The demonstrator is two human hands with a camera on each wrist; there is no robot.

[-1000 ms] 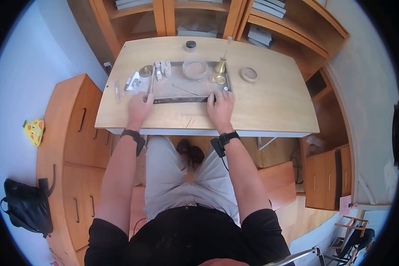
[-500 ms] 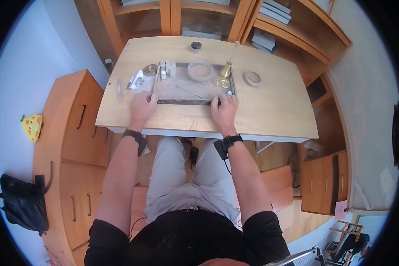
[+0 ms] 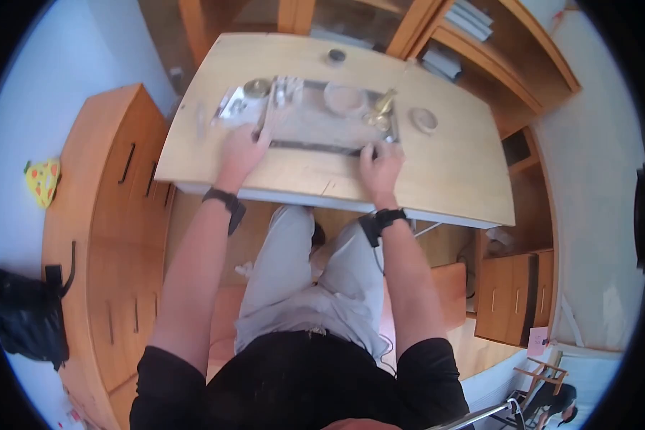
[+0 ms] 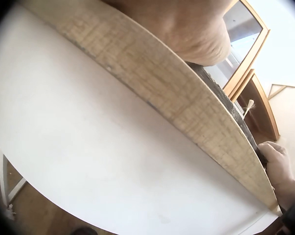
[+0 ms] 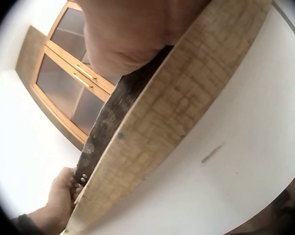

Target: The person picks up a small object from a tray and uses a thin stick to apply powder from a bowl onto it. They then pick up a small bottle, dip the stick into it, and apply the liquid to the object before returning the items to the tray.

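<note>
A shallow dark-rimmed tray [image 3: 315, 149] lies on the pale wooden table. The left hand [image 3: 242, 152] grips its near left corner, and the right hand [image 3: 381, 169] grips the near right one. In the right wrist view, the left hand's fingers [image 5: 75, 188] curl at the tray's end [image 5: 96, 142]. The right hand [image 4: 279, 171] also shows in the left wrist view. A bowl of powder [image 3: 345, 100], small pale containers [image 3: 288, 92], a brass bottle [image 3: 385, 102] and brass discs [image 3: 378, 122] stand or lie in the tray, blurred in the head view.
Left of the tray are a round brass piece [image 3: 258, 88] and a white paper [image 3: 236, 106] with small items. A dark-lidded jar [image 3: 336, 56] stands behind; a round dish [image 3: 423, 120] lies to the right. Cabinets [image 3: 115, 172] flank the table, whose front edge [image 3: 330, 197] faces the person.
The head view has shifted and tilted, so the table appears higher and slanted, with the tray farther right in the picture. Both hands keep their places at the tray's corners.
</note>
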